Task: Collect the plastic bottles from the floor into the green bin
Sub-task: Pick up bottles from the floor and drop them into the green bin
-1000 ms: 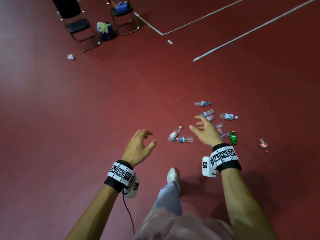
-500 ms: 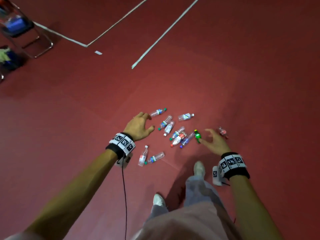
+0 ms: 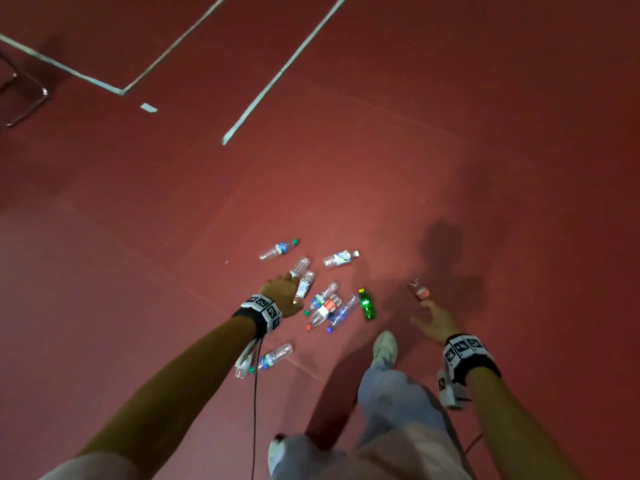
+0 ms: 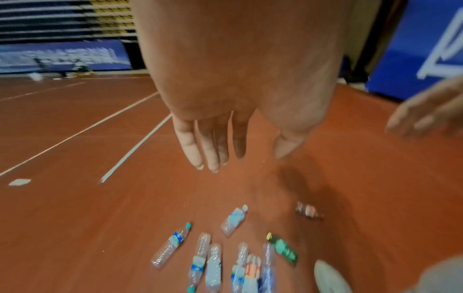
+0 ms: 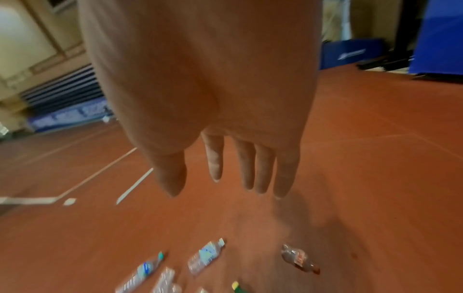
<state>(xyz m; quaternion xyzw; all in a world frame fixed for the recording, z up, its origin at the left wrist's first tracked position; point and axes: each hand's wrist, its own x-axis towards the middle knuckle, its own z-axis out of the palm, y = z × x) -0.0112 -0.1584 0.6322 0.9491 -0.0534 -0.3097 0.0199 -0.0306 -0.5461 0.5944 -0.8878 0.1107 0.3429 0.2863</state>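
The red floor (image 3: 145, 258) carries every item, and no green bin appears in any view. At the far left edge stands a metal chair frame (image 3: 24, 98). White court lines (image 3: 277, 74) run diagonally across the far floor, with a small white scrap (image 3: 148, 108) beside one corner of them. Wide bare floor lies left of the person and beyond the bottles.

The left hand (image 3: 282, 297) hangs above the left side of the bottle cluster. Its fingers (image 4: 200, 146) are straight, close together and released, holding nothing; the wrist view shows clear air between them and the floor. Under the left forearm lies one clear bottle (image 3: 275, 356), apart from the rest. Furthest out lies a green-capped clear bottle (image 3: 278, 249), with a white-capped clear bottle (image 3: 341, 259) to its right. Nearer the person, several clear bottles lie side by side, touching or nearly touching, among them a red-labelled bottle (image 3: 323, 311). Just right of that group lies the green bottle (image 3: 366, 304), yellow cap pointing away from the person.

A white shoe (image 3: 385, 348) stands near the green bottle. A small dark bottle (image 3: 418, 289) lies alone, well apart from the cluster. The right hand (image 3: 434, 322) hovers just short of it, fingers (image 5: 263, 168) extended, slightly spread, grasping nothing. Open floor continues to the right edge.
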